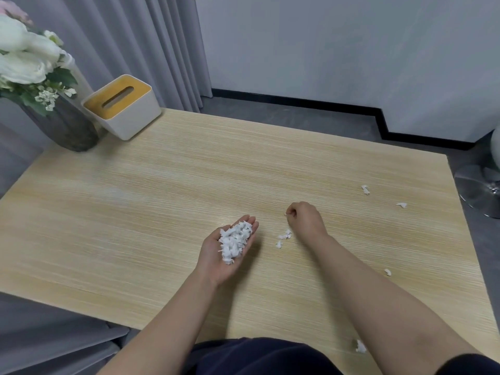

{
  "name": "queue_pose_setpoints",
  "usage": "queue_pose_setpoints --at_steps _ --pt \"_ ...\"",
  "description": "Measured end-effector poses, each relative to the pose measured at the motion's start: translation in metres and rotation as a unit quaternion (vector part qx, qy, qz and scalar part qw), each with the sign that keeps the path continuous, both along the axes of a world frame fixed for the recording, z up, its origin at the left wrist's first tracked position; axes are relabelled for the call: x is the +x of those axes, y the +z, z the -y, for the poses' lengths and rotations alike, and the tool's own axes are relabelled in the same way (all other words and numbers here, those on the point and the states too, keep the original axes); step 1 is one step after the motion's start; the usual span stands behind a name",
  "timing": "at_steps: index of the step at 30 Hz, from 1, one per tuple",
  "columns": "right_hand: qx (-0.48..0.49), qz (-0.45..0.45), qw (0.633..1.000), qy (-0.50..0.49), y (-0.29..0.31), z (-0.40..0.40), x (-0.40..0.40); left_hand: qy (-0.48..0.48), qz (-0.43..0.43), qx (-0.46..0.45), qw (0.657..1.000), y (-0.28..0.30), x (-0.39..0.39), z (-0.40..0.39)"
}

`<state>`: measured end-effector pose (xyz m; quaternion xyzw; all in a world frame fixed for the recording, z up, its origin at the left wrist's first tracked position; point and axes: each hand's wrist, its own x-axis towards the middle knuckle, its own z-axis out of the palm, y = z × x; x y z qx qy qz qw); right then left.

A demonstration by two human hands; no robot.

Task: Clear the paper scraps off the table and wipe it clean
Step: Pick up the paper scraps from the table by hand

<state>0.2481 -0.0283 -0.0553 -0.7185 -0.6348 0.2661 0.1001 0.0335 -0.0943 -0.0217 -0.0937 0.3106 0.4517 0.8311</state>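
My left hand (216, 262) is cupped palm up over the middle of the light wooden table (135, 207) and holds a heap of white paper scraps (234, 240). To its right, my right hand (304, 219) rests knuckles up with its fingertips pinched on a tiny white scrap. A small cluster of scraps (283, 237) lies just beside that wrist. Loose scraps lie farther right: one scrap (365, 189), another scrap (401, 204), a third scrap (387, 272). One larger scrap (360, 346) lies at the near edge by my right forearm.
A white tissue box (123, 105) with a yellow top stands at the table's far left corner, beside a dark vase (65, 128) of white flowers. Grey curtains hang behind. A chrome chair base (479, 188) stands on the floor past the right edge.
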Motion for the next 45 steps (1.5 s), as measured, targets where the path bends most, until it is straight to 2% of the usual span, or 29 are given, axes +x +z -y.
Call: queue_pose_setpoints --at_steps 6,11,17,21,23,28,35,40,45 --pt "0.089 -0.113 0.990 0.008 0.046 0.012 -0.019 -0.004 -0.024 -0.034 0.999 0.000 0.011 -0.005" --pt "0.108 -0.173 0.972 0.118 0.083 0.039 -0.035 -0.017 -0.035 -0.010 0.999 0.013 0.024 -0.002" --pt "0.121 -0.143 0.955 0.229 0.094 0.056 -0.042 0.000 -0.034 -0.051 0.998 0.011 0.037 0.005" --pt "0.102 -0.113 0.956 0.250 0.090 0.061 -0.038 -0.023 -0.031 -0.023 0.999 0.015 0.045 0.009" --pt "0.102 -0.120 0.958 0.239 0.091 0.062 -0.035 -0.031 -0.014 -0.009 0.999 0.018 0.046 0.011" --pt "0.096 -0.166 0.967 0.169 0.097 0.061 -0.016 -0.017 -0.002 -0.043 0.999 0.011 0.050 0.008" --pt "0.104 -0.162 0.981 -0.012 0.077 0.050 0.022 -0.031 -0.009 -0.034 0.999 0.008 0.038 0.008" --pt "0.049 -0.115 0.992 -0.034 0.050 0.052 0.028 -0.029 0.036 0.002 0.999 0.010 0.028 0.008" --pt "-0.006 -0.058 0.998 -0.023 0.016 0.049 0.017 -0.024 0.045 0.004 0.999 0.003 0.022 0.011"
